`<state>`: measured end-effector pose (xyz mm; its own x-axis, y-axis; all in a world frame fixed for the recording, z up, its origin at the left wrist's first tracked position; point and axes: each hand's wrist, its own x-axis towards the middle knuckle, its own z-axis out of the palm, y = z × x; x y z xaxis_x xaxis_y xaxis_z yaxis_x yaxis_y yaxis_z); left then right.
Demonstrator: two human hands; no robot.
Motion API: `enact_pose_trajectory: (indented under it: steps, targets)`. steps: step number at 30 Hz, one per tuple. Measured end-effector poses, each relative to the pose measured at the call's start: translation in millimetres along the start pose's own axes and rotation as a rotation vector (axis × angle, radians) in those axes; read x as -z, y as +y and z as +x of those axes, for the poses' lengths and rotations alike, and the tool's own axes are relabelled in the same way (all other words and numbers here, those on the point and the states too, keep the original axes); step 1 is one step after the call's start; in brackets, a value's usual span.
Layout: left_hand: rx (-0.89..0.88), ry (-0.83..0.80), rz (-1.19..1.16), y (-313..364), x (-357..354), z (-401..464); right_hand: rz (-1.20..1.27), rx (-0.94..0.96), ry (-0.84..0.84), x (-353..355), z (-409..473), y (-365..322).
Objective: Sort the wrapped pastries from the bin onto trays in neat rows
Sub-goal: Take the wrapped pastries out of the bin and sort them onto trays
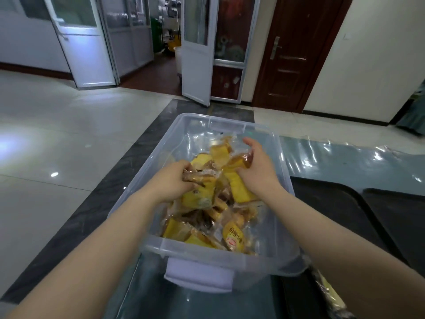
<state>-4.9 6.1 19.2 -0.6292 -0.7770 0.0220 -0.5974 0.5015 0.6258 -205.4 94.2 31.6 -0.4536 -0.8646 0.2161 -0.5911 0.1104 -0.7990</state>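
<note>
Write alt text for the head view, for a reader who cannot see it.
Both hands reach into a clear plastic bin of wrapped pastries: the left hand grips one packet, the right hand grips another. Dark trays lie to the right of the bin.

brown door (296, 49) | white glazed doors (197, 49) | tiled floor (57, 125)

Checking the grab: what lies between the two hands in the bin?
Head view: wrapped pastries fill the stretch between left hand and right hand, inside the bin.
</note>
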Motion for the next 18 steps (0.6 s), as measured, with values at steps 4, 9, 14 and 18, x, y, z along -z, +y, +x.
enact_pose_trajectory:
  steps: [4,9,14,18]
  targets:
    - [-0.103,0.107,-0.224,27,3,-18,0.133,0.027,0.108,48,-26,2]
    - [-0.247,0.289,-0.354,99,-11,-33,0.522,-0.079,0.224,112,-48,18]
    - [-0.311,0.339,-0.405,171,-51,-31,0.692,-0.162,0.313,179,-79,54]
    - [-0.358,0.265,-0.364,227,-102,-27,0.557,-0.169,0.335,224,-111,96]
